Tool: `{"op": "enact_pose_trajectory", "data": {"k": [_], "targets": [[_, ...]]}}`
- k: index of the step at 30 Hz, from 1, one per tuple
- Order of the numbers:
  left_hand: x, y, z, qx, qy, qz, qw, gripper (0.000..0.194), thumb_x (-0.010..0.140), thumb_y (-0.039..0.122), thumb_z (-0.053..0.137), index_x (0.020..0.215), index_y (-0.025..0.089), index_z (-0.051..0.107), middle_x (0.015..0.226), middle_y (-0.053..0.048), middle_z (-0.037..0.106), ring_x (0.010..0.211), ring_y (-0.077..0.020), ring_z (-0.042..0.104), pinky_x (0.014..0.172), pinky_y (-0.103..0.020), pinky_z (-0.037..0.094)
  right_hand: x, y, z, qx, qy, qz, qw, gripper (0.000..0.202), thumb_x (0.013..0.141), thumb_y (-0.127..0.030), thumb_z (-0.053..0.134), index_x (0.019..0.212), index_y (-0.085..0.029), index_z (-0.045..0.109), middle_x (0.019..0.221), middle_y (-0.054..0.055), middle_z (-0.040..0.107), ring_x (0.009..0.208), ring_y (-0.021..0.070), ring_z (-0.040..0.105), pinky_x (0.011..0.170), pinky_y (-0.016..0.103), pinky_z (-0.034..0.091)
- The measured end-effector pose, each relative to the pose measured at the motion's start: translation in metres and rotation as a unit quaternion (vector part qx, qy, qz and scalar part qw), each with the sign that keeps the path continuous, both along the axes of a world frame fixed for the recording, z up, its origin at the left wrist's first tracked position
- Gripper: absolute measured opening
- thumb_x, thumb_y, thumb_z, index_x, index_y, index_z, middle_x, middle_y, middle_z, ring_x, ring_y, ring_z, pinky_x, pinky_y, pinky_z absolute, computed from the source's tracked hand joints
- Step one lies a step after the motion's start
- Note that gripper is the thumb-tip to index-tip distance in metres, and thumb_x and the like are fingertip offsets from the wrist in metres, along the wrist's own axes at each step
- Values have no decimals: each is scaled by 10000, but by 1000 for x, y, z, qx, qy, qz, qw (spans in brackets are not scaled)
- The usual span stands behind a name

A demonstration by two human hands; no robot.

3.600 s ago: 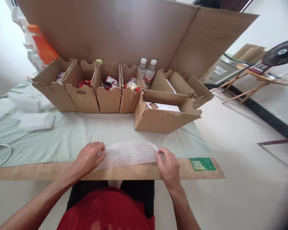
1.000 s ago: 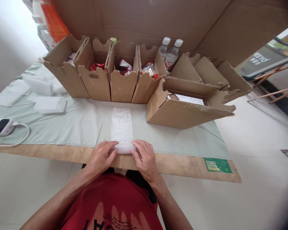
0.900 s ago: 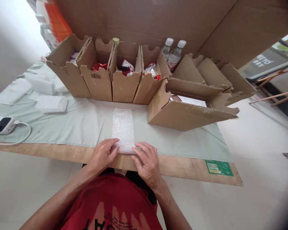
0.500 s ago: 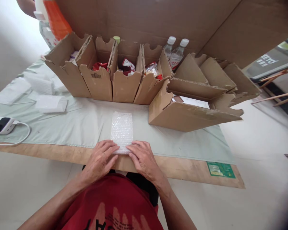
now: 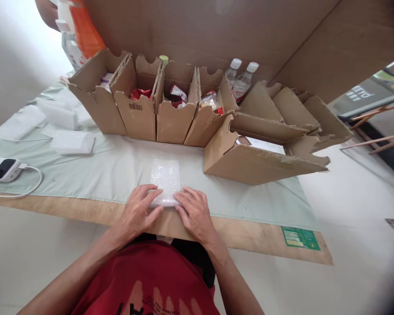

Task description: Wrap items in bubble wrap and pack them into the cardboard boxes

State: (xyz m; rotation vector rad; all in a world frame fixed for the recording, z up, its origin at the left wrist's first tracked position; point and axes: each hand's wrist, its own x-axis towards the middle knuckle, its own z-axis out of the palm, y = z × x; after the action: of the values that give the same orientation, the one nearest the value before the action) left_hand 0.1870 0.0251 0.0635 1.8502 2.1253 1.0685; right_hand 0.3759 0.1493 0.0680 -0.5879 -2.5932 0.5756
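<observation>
A small flat piece of bubble wrap [image 5: 166, 177], like a pouch, lies on the pale green cloth near the table's front edge. My left hand [image 5: 139, 209] rests at its near left corner, fingers stretched and thumb apart. Across from it, my right hand [image 5: 194, 212] lies over the near right corner with its fingers extended and touching the wrap. Whether anything is inside the wrap I cannot make out.
Behind stand cardboard bins [image 5: 139, 120] with packets. A cardboard box [image 5: 259, 164] lies angled at right, holding a white item. Left are a power bank [image 5: 6, 169] with a cable and white foam-like pouches [image 5: 72, 142]. Bottles [image 5: 243, 81] stand behind.
Both hands have shifted slightly, and the left thumb and fingers have spread further apart. The wrap remains at the table's front. The camera view has tilted a little.
</observation>
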Motion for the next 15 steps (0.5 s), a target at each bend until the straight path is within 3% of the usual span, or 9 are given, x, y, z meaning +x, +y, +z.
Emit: {"op": "enact_pose_trajectory", "data": {"k": [4,10,12,15], "targets": [[0,-12,4,-24,-27,-37,999,259,971,269,554,1202,216,661,1090,-96,709,1053,-252,638,947,-426,516,4,-4,7,-63,5,6,998,303,995,-241,551,1274,-255,668,1156,67,757,1180,256,626,1014,460,469],[-16,23,-7,-26,7,34,999,273,979,307,530,1195,194,653,1084,-104,717,1013,-261,647,929,-433,522,-5,-4,2,43,-2,-27,999,418,979,-281,584,1391,-210,580,1420,138,605,1286,306,547,1034,493,445],[-17,27,-7,-7,20,51,998,293,980,321,537,1220,189,641,1148,-120,693,1068,-269,639,956,-442,519,-11,0,-1,60,-11,-25,998,367,972,-230,585,1336,-212,623,1361,131,646,1270,311,551,1019,498,442],[-12,15,-5,26,36,20,999,344,970,328,575,1282,186,605,1279,-150,636,1183,-283,601,1017,-456,495,-14,4,-1,33,10,-32,999,288,986,-201,560,1250,-220,671,1223,101,717,1178,283,599,984,472,452]]}}
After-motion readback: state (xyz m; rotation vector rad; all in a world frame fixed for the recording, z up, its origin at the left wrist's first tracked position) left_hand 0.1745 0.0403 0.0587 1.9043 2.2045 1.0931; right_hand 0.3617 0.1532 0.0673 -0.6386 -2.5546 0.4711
